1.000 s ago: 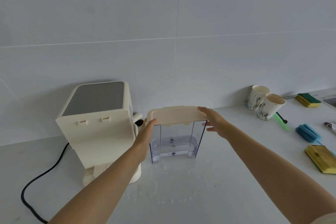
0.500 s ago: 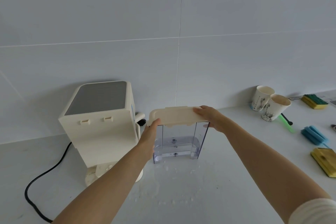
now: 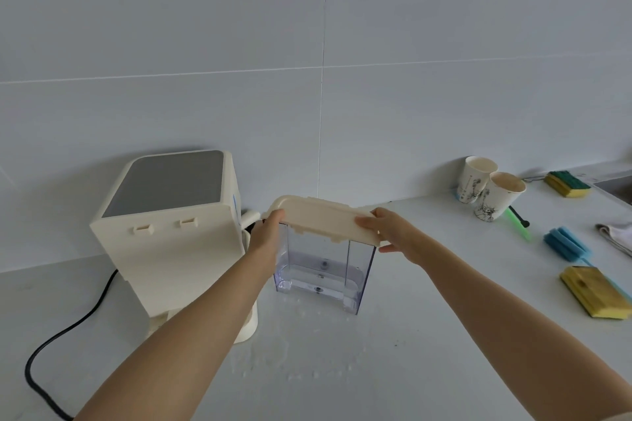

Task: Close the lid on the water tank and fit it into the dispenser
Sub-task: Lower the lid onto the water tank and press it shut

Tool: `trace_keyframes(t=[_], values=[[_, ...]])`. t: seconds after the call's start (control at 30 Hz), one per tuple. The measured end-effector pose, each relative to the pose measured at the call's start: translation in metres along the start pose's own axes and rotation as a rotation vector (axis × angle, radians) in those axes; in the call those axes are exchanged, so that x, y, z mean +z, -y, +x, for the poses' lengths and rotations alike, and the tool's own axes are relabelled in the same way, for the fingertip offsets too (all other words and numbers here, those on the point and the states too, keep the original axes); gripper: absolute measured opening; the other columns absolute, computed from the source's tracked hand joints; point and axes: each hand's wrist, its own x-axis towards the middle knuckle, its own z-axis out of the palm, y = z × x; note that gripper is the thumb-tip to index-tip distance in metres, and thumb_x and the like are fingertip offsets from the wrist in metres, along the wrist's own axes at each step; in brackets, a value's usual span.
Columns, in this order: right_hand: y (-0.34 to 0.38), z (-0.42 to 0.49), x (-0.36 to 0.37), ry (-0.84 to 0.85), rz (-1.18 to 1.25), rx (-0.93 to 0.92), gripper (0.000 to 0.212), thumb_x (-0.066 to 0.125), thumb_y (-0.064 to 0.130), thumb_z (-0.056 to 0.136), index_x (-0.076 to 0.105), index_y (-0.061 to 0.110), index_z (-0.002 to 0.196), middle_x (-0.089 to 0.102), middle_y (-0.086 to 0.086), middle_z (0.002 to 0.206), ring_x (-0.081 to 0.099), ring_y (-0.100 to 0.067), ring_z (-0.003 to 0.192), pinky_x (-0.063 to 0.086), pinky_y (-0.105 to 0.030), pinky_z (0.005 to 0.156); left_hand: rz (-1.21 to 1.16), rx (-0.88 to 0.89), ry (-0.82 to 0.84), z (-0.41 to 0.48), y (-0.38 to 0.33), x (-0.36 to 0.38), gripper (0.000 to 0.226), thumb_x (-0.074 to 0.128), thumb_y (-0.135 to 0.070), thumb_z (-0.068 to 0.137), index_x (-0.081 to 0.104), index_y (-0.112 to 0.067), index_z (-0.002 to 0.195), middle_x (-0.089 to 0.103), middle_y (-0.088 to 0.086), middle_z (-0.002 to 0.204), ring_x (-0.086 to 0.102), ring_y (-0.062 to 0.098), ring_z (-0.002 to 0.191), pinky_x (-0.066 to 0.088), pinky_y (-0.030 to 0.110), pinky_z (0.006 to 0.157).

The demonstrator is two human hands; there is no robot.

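Here both hands grip the cream lid (image 3: 325,219) over the clear water tank (image 3: 325,270); left hand (image 3: 268,232) at its left end; right hand (image 3: 390,232) at its right. Dispenser (image 3: 171,232) just left on the table (image 3: 427,335).

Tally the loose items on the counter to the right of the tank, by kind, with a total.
Paper cups: 2
Yellow-green sponges: 2
Blue sponge brush: 1
Green-handled tool: 1
Cloth: 1
Total: 7

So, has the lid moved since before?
Yes: against the wall's tile seam, the lid has dipped at its right end, slanting down-right over the tank.
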Motion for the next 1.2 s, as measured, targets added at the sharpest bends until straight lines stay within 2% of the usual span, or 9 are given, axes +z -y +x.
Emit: trace_keyframes(t=[0.17, 0.43, 0.5, 0.63, 0.8, 1.0, 1.07, 1.13, 1.2], values=[[-0.003, -0.016, 0.008, 0.003, -0.066, 0.003, 0.023, 0.056, 0.038, 0.082, 0.047, 0.018, 0.087, 0.056, -0.002, 0.094, 0.052, -0.019, 0.083, 0.041, -0.03, 0.072, 0.121, 0.119, -0.043, 0.005, -0.007, 0.008, 0.026, 0.05, -0.033, 0.081, 0.044, -0.01, 0.093, 0.043, 0.0, 0.073, 0.041, 0.023, 0.077, 0.035, 0.034, 0.074], [-0.004, -0.031, 0.026, -0.064, -0.251, -0.007, 0.033, 0.053, 0.047, 0.081, 0.038, 0.018, 0.078, 0.051, 0.001, 0.075, 0.051, -0.015, 0.063, 0.038, -0.023, 0.053, 0.269, 0.18, 0.025, 0.002, -0.024, 0.033, 0.022, 0.049, -0.015, 0.078, 0.037, -0.013, 0.059, 0.036, 0.003, 0.059, 0.032, 0.016, 0.052, 0.025, 0.027, 0.048], [-0.002, -0.035, 0.03, -0.072, -0.301, -0.012, 0.035, 0.052, 0.049, 0.08, 0.039, 0.017, 0.081, 0.053, -0.001, 0.077, 0.054, -0.017, 0.063, 0.041, -0.025, 0.054, 0.298, 0.185, 0.037, 0.001, -0.026, 0.039, 0.023, 0.049, -0.013, 0.077, 0.037, -0.013, 0.057, 0.035, 0.003, 0.058, 0.03, 0.017, 0.051, 0.024, 0.026, 0.048], [0.004, -0.043, 0.045, -0.065, -0.359, -0.022, 0.053, 0.05, 0.054, 0.079, 0.043, 0.011, 0.108, 0.058, -0.004, 0.088, 0.061, -0.022, 0.071, 0.054, -0.039, 0.077, 0.378, 0.219, 0.068, -0.001, -0.03, 0.048, 0.026, 0.043, -0.006, 0.075, 0.03, -0.014, 0.055, 0.032, 0.002, 0.058, 0.026, 0.018, 0.053, 0.02, 0.026, 0.05], [0.007, -0.052, 0.066, -0.095, -0.372, -0.044, 0.058, 0.044, 0.058, 0.08, 0.043, 0.008, 0.11, 0.058, -0.006, 0.091, 0.065, -0.027, 0.085, 0.05, -0.038, 0.074, 0.499, 0.255, 0.091, -0.003, -0.034, 0.05, 0.02, 0.041, -0.006, 0.079, 0.042, -0.014, 0.061, 0.043, 0.002, 0.064, 0.042, 0.022, 0.065, 0.029, 0.025, 0.052], [0.008, -0.051, 0.053, 0.012, -0.405, -0.033, 0.052, 0.036, 0.057, 0.085, 0.049, 0.01, 0.103, 0.061, -0.009, 0.09, 0.065, -0.028, 0.087, 0.051, -0.044, 0.087, 0.485, 0.261, 0.16, -0.011, -0.036, 0.043, 0.014, 0.046, -0.015, 0.081, 0.055, -0.009, 0.091, 0.054, 0.014, 0.098, 0.052, 0.026, 0.083, 0.041, 0.032, 0.073], [0.011, -0.045, 0.041, 0.004, -0.453, -0.016, 0.052, 0.032, 0.058, 0.085, 0.05, 0.01, 0.097, 0.064, -0.014, 0.098, 0.063, -0.029, 0.09, 0.049, -0.046, 0.09, 0.448, 0.268, 0.162, -0.017, -0.034, 0.042, 0.039, 0.051, -0.023, 0.081, 0.05, -0.006, 0.117, 0.052, 0.019, 0.122, 0.054, 0.03, 0.105, 0.043, 0.034, 0.084], [0.016, -0.036, 0.029, -0.077, -0.485, -0.045, 0.053, 0.032, 0.058, 0.086, 0.049, 0.009, 0.101, 0.063, -0.015, 0.107, 0.059, -0.03, 0.095, 0.047, -0.043, 0.088, 0.465, 0.269, 0.137, -0.027, -0.028, 0.038, 0.066, 0.054, -0.031, 0.08, 0.029, -0.012, 0.138, 0.041, 0.011, 0.142, 0.045, 0.027, 0.122, 0.038, 0.032, 0.087], [0.024, -0.027, 0.019, -0.135, -0.451, -0.115, 0.05, 0.034, 0.054, 0.087, 0.048, 0.01, 0.107, 0.06, -0.015, 0.113, 0.053, -0.027, 0.093, 0.042, -0.037, 0.08, 0.513, 0.285, 0.088, -0.039, -0.02, 0.032, 0.078, 0.058, -0.038, 0.076, 0.021, -0.018, 0.141, 0.043, 0.007, 0.139, 0.048, 0.025, 0.109, 0.037, 0.03, 0.076]])
